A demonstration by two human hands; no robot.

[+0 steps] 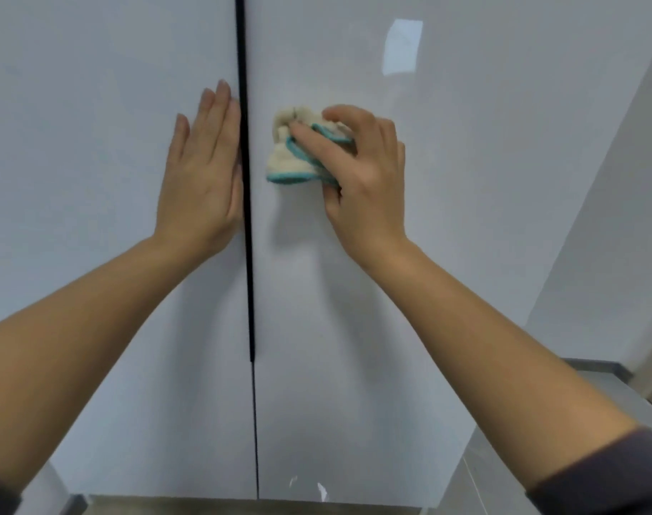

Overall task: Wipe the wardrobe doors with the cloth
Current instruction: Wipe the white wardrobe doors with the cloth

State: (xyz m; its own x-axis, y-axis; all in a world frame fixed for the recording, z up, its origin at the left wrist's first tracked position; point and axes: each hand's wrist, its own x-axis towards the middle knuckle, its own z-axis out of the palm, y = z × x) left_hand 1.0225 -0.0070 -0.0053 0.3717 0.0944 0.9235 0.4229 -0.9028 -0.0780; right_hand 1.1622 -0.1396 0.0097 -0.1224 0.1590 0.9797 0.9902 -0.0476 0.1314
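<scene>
A: What colour are the wardrobe doors (pixel 391 328)?
B: Plain glossy white on both sides of the black strip (pixel 247 217), with no pattern. A pale bluish patch of light (pixel 402 46) shines high to the right of the strip.
A: And the cloth (pixel 285 158)?
B: Cream, edged in teal, just right of the strip.
A: Anything darker?
B: The sleeve (pixel 614 473), low and far right of the strip, is dark greyish purple. The floor (pixel 205 507) under the strip's foot is dull brown-grey.

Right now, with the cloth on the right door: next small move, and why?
Probably slide the cloth rightward across the right door: the right hand grips it bunched against that door near the dark centre gap, while the left hand lies flat on the left door.
</scene>
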